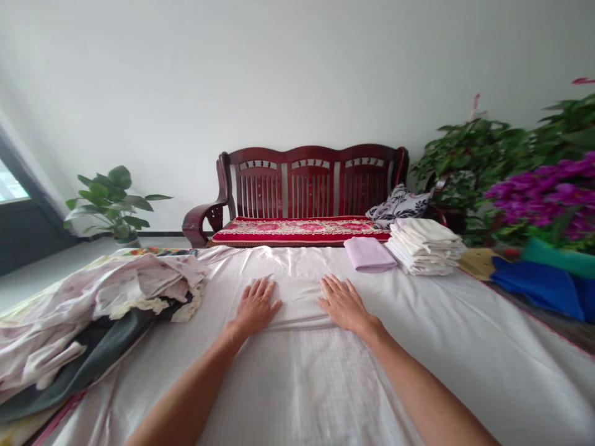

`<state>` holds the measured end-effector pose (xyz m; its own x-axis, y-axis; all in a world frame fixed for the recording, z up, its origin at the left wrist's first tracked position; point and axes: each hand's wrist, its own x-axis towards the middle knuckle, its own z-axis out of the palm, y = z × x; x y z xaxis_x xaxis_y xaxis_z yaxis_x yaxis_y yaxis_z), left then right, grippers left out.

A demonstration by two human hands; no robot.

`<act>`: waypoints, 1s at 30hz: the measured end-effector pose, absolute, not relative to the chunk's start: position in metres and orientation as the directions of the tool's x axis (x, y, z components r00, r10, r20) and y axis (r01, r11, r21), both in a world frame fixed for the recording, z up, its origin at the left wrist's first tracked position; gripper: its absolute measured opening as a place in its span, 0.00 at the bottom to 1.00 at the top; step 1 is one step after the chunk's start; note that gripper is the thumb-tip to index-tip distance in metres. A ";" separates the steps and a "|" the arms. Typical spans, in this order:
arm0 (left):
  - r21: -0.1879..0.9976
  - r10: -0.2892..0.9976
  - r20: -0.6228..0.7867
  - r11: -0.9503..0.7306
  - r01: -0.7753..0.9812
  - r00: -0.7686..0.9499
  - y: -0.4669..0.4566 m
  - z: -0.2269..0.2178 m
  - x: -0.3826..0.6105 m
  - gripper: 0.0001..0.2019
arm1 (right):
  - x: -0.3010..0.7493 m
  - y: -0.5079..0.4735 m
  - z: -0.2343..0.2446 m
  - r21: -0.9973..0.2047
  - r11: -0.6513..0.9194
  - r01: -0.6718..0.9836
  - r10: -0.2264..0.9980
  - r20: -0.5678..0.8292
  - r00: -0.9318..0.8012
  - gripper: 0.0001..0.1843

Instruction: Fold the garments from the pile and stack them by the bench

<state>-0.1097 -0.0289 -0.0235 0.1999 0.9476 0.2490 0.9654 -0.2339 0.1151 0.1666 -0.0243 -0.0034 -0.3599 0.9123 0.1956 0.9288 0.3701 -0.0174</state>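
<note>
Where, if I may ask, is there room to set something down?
White sheet lies bare right of the right hand, before the folded white stack, and narrowly between the left hand and heaped clothes. They crowd the left; stack and lilac cloth, the far right.

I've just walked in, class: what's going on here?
A person's left hand and right hand lie palm-down and apart on white fabric, fingers not gripping it. Beyond the right hand are a folded lilac cloth and a stack of folded white cloths; at left lies a crumpled clothes heap.
</note>
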 end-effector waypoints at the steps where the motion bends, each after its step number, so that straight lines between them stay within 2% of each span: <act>1: 0.111 0.951 0.243 -0.223 0.968 0.191 -0.029 -0.023 -0.110 0.28 | 0.167 -0.024 -0.004 -0.013 0.369 0.929 0.911 0.202 -0.359 0.32; 10: 0.124 0.976 0.150 -0.179 0.976 0.160 -0.033 -0.018 -0.118 0.31 | 0.168 -0.024 -0.013 -0.023 0.363 0.932 0.896 0.282 -0.342 0.31; 15: 0.163 0.978 0.162 -0.157 0.974 0.131 -0.037 -0.020 -0.134 0.31 | 0.165 -0.021 -0.015 -0.046 0.320 0.946 0.920 0.255 -0.298 0.32; 18: 0.223 0.967 0.188 -0.214 0.951 0.174 -0.037 -0.025 -0.146 0.29 | 0.164 -0.021 -0.012 -0.059 0.308 0.949 0.933 0.215 -0.290 0.32; 20: 0.314 0.957 0.230 -0.245 0.917 0.177 -0.035 -0.029 -0.155 0.27 | 0.165 -0.022 -0.011 -0.071 0.311 0.948 0.932 0.220 -0.289 0.32; 22: 0.442 0.951 0.298 -0.215 0.871 0.084 -0.034 -0.032 -0.165 0.26 | 0.167 -0.024 -0.012 -0.078 0.327 0.942 0.913 0.283 -0.294 0.31; 25: 0.588 0.915 0.367 -0.089 0.804 -0.167 -0.035 -0.032 -0.176 0.23 | 0.172 -0.027 -0.015 -0.084 0.348 0.934 0.865 0.412 -0.285 0.29; 27: 0.600 0.885 0.373 -0.001 0.800 -0.279 -0.038 -0.029 -0.178 0.22 | 0.176 -0.027 -0.017 -0.092 0.344 0.934 0.841 0.472 -0.264 0.29; 30: 0.508 0.878 0.361 0.099 0.856 -0.316 -0.045 -0.022 -0.176 0.22 | 0.180 -0.027 -0.019 -0.095 0.320 0.943 0.816 0.532 -0.224 0.28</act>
